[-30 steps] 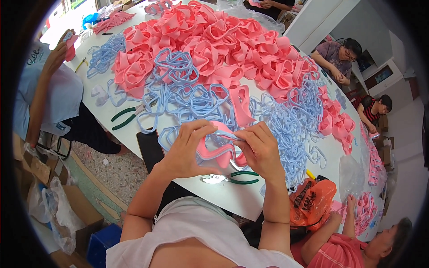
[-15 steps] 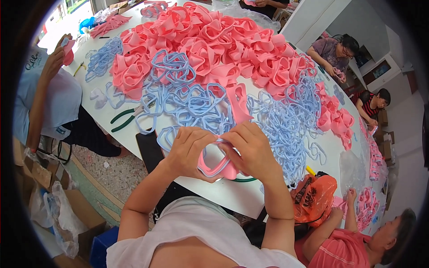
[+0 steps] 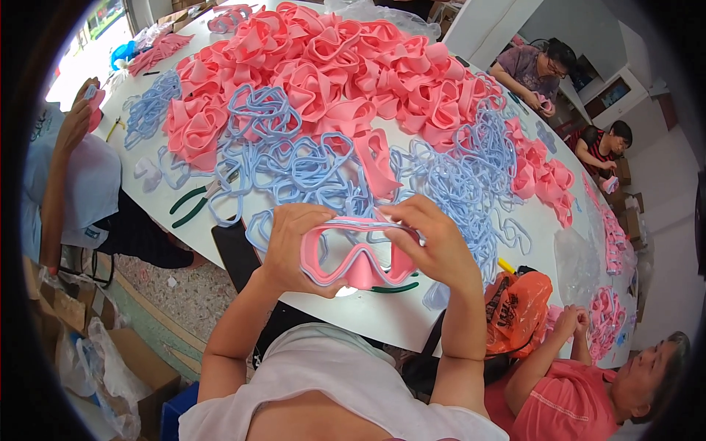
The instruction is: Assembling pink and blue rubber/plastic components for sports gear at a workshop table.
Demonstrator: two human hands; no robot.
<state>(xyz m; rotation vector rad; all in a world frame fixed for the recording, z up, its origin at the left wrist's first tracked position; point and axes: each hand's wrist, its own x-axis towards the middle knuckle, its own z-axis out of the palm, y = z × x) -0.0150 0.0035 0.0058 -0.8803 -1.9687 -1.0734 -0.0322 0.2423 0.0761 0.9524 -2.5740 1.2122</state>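
Just above the table's near edge, I hold a pink diving mask point(image 3: 360, 273) with a light blue rim strip running along it. Its lens openings and nose piece face me. My left hand point(image 3: 290, 248) is closed round the mask's left side. At the upper right, my right hand point(image 3: 432, 241) grips the rim with thumb and fingers. Beyond them lie tangled light blue frames point(image 3: 312, 173) and one separate pink mask skirt point(image 3: 376, 165). A green-handled tool point(image 3: 397, 288) shows partly beneath the mask.
A large heap of pink mask skirts point(image 3: 301, 84) covers the far table. Green-handled pliers point(image 3: 193, 208) and a dark flat object point(image 3: 234, 250) lie to the left. An orange plastic bag point(image 3: 518, 312) sits at the right edge. Co-workers sit around the table, one close on my right point(image 3: 566, 397).
The mask has turned from a tilted, folded pose to show its full front. My hands have moved farther apart, the left one to its side. The whole view has shifted slightly.
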